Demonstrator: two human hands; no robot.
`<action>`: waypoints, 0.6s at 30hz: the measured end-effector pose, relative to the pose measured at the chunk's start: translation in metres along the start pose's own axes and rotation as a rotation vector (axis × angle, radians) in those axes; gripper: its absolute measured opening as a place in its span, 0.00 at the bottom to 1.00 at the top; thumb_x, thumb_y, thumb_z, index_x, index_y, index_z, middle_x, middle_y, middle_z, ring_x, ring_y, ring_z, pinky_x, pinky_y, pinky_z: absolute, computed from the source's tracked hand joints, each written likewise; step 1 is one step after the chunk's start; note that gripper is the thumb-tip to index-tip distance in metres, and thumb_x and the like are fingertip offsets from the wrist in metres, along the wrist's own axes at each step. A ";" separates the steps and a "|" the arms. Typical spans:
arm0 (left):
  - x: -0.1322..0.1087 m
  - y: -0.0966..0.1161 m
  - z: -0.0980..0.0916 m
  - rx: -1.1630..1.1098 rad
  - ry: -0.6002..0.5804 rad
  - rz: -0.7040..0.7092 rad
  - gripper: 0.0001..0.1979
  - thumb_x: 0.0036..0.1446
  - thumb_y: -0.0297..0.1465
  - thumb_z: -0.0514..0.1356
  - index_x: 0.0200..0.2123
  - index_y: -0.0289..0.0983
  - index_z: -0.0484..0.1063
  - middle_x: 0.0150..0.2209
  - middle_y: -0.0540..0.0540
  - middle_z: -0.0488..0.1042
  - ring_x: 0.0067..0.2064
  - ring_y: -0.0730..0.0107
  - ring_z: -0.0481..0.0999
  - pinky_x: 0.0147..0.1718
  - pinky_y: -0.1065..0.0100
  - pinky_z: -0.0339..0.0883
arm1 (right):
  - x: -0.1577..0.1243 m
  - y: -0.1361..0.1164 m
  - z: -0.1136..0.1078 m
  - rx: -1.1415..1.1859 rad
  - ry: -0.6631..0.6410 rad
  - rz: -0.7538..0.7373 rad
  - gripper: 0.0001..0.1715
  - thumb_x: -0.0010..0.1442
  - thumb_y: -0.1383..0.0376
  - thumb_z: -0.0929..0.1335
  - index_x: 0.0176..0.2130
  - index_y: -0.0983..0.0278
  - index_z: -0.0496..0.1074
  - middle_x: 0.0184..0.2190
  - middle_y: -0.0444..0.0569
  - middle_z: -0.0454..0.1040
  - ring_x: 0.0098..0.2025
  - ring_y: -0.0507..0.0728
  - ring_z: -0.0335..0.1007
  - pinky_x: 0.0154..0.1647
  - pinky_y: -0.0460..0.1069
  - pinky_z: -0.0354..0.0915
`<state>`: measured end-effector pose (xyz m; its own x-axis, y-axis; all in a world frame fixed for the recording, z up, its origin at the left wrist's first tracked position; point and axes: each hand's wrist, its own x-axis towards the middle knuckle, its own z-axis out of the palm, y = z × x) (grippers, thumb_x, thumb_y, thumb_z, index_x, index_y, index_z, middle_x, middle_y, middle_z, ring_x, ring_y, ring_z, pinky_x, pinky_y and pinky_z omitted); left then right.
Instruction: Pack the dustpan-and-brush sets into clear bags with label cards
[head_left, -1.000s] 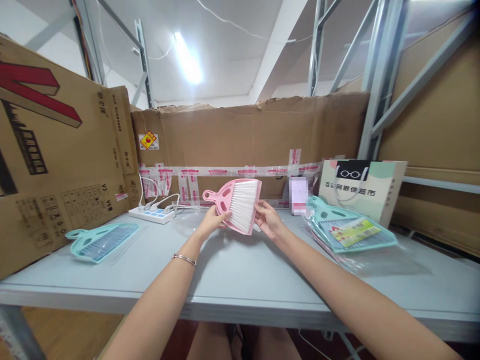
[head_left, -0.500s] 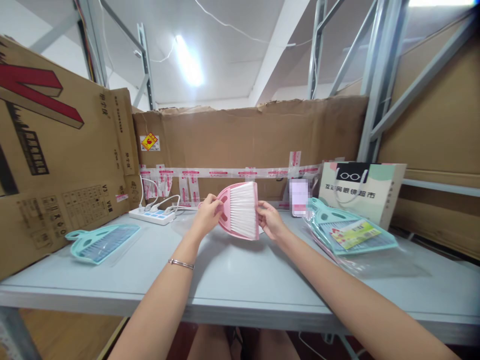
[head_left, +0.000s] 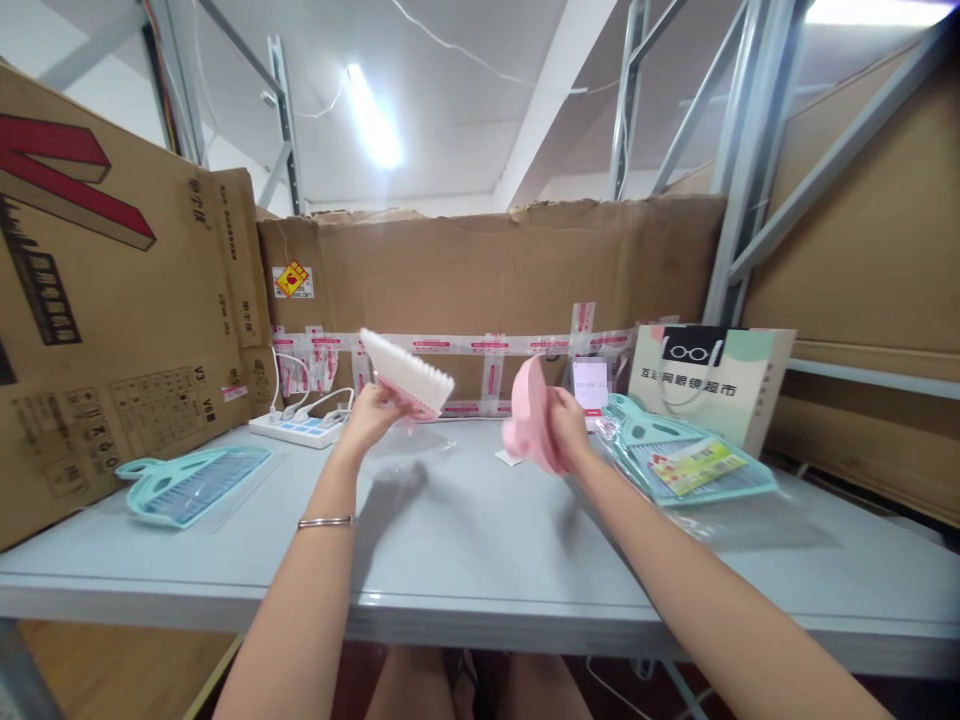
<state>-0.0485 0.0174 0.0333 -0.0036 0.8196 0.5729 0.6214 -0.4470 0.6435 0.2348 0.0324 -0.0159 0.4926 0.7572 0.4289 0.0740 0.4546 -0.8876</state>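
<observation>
My left hand (head_left: 377,412) is closed on a small pink hand brush (head_left: 409,378), its white bristles tilted upward above the table. To the right, my right hand (head_left: 564,425) grips a pink dustpan (head_left: 531,412), held up nearly on edge. A gap of bare tabletop lies between the two pieces. On the far left a teal dustpan and brush set (head_left: 193,487) lies in clear plastic. Several more sets (head_left: 679,455), the top one teal with a green label, are stacked in clear wrapping at the right.
A white power strip (head_left: 296,428) with plugs stands at the back left. Behind the grey table (head_left: 465,560) runs a taped cardboard wall (head_left: 480,270). A paper bag (head_left: 709,385) and a phone (head_left: 591,385) stand at the back right; a large box (head_left: 112,330) borders the left.
The brush and dustpan were together and are now apart. My left hand has drawn the brush leftward and tipped it; my right hand has turned the dustpan on edge.
</observation>
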 end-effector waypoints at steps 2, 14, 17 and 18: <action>-0.001 -0.007 -0.005 0.093 -0.086 -0.024 0.16 0.42 0.41 0.61 0.15 0.35 0.68 0.14 0.52 0.61 0.23 0.72 0.65 0.23 0.72 0.54 | -0.009 -0.001 0.006 -0.228 -0.185 -0.160 0.11 0.57 0.62 0.59 0.30 0.62 0.68 0.30 0.44 0.72 0.34 0.54 0.65 0.35 0.46 0.58; -0.004 -0.048 0.002 0.573 0.050 -0.359 0.07 0.41 0.33 0.62 0.22 0.35 0.71 0.30 0.38 0.73 0.39 0.56 0.73 0.33 0.66 0.62 | -0.018 0.011 0.101 -1.079 -0.716 -0.248 0.12 0.60 0.64 0.59 0.37 0.65 0.69 0.41 0.61 0.74 0.43 0.63 0.69 0.42 0.55 0.59; -0.003 -0.049 0.001 0.555 0.095 -0.391 0.08 0.44 0.33 0.59 0.23 0.34 0.71 0.35 0.36 0.71 0.40 0.55 0.72 0.36 0.64 0.63 | -0.017 0.022 0.105 -1.074 -0.679 -0.263 0.10 0.56 0.66 0.63 0.39 0.67 0.68 0.45 0.63 0.71 0.49 0.65 0.65 0.48 0.58 0.57; -0.002 -0.047 0.001 0.505 0.122 -0.363 0.08 0.45 0.34 0.58 0.22 0.34 0.71 0.35 0.37 0.70 0.41 0.56 0.71 0.38 0.63 0.63 | -0.018 0.023 0.107 -1.020 -0.646 -0.262 0.11 0.56 0.66 0.63 0.41 0.67 0.67 0.48 0.63 0.69 0.51 0.64 0.63 0.49 0.57 0.57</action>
<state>-0.0766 0.0369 0.0009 -0.3543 0.8272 0.4361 0.8569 0.1004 0.5057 0.1348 0.0789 -0.0262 -0.1356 0.9228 0.3607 0.8909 0.2729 -0.3631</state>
